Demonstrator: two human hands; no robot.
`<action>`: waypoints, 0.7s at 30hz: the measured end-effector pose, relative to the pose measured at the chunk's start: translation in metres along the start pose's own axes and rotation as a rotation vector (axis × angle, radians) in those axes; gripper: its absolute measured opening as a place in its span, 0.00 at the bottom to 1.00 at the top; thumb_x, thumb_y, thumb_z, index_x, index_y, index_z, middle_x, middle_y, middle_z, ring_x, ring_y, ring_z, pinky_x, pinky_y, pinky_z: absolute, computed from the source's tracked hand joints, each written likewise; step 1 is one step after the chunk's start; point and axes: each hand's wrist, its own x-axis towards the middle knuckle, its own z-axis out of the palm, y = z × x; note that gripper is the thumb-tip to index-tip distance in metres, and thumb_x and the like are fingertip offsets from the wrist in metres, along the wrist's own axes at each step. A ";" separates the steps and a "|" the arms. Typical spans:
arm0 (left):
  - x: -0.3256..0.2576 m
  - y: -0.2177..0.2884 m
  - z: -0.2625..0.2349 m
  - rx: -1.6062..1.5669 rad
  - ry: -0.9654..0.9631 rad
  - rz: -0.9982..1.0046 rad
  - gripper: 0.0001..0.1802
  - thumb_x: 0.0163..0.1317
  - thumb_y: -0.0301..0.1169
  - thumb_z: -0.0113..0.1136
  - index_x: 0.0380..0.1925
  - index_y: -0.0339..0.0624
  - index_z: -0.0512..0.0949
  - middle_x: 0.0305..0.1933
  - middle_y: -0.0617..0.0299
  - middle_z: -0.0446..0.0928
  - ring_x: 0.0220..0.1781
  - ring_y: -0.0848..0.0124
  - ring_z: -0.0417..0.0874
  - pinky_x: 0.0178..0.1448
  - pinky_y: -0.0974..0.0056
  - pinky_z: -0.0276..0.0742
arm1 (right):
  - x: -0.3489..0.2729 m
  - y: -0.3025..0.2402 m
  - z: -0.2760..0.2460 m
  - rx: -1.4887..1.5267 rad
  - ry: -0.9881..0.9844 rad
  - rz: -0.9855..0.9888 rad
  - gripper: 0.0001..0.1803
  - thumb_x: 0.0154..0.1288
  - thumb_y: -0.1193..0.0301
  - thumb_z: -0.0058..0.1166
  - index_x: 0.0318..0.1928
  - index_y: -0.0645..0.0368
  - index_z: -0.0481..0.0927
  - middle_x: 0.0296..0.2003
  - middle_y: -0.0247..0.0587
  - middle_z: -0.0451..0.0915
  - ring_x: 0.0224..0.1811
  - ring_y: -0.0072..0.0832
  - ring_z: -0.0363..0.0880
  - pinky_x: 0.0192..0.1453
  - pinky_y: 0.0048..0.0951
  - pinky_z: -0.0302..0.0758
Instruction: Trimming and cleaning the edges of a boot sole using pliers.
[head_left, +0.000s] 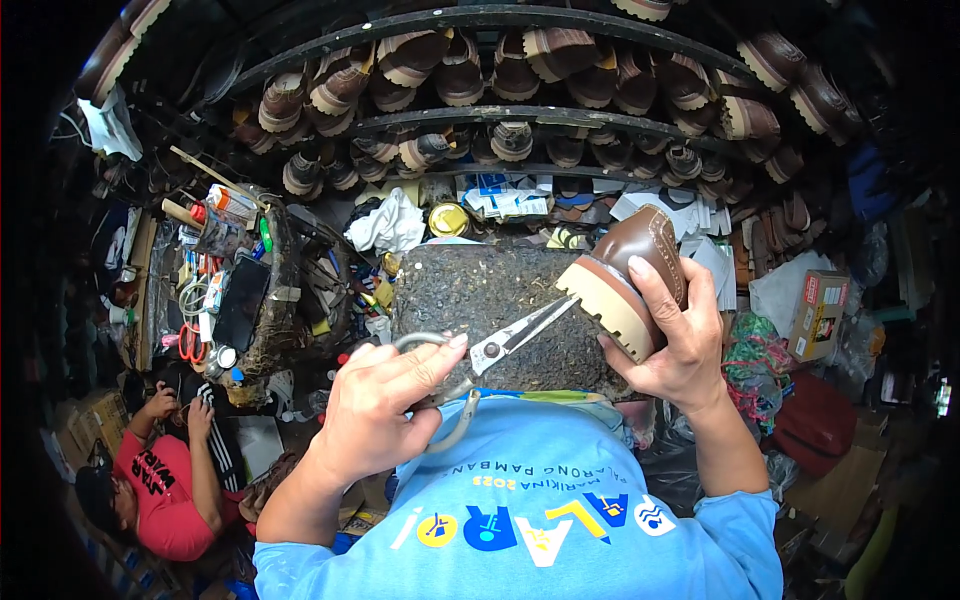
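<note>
My left hand (375, 405) is closed round the grey handles of a pair of scissors (515, 338). The blades point up and right, nearly together, with their tips at the edge of a cream lugged sole. That sole belongs to a brown leather shoe (632, 240) with stitched, perforated trim. My right hand (678, 335) grips the shoe by its side and sole, thumb and fingers wrapped round it, and holds it tilted with the sole toward the scissors. Below the scissors and shoe lies a dark, rough-topped work block (440, 290).
Shelves (500, 113) packed with brown shoes span the back. To the left stands a cluttered stand (285, 290) with tools, red-handled scissors (190, 340) and a phone-like black slab (240, 295). A person in a red shirt (170, 490) sits lower left. A box (818, 315) stands at right.
</note>
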 end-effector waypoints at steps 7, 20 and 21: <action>-0.002 -0.002 0.004 0.044 0.010 0.018 0.42 0.40 0.20 0.67 0.64 0.44 0.83 0.57 0.55 0.88 0.33 0.62 0.81 0.40 0.58 0.74 | -0.005 0.000 0.009 0.060 0.071 0.027 0.53 0.33 0.67 0.81 0.70 0.42 0.81 0.55 0.59 0.76 0.52 0.53 0.80 0.56 0.48 0.82; -0.043 -0.049 0.048 0.191 -0.184 -0.191 0.29 0.49 0.25 0.72 0.57 0.39 0.85 0.48 0.52 0.88 0.39 0.51 0.86 0.52 0.51 0.83 | -0.003 0.011 0.002 0.116 -0.030 -0.003 0.52 0.31 0.67 0.80 0.68 0.41 0.82 0.55 0.56 0.77 0.52 0.51 0.80 0.57 0.49 0.80; -0.040 -0.047 0.052 0.213 -0.231 -0.167 0.23 0.53 0.28 0.74 0.52 0.39 0.87 0.48 0.52 0.87 0.39 0.51 0.86 0.50 0.52 0.84 | -0.003 0.012 0.002 0.128 -0.069 -0.004 0.52 0.31 0.67 0.80 0.68 0.41 0.82 0.54 0.55 0.77 0.52 0.51 0.80 0.57 0.49 0.80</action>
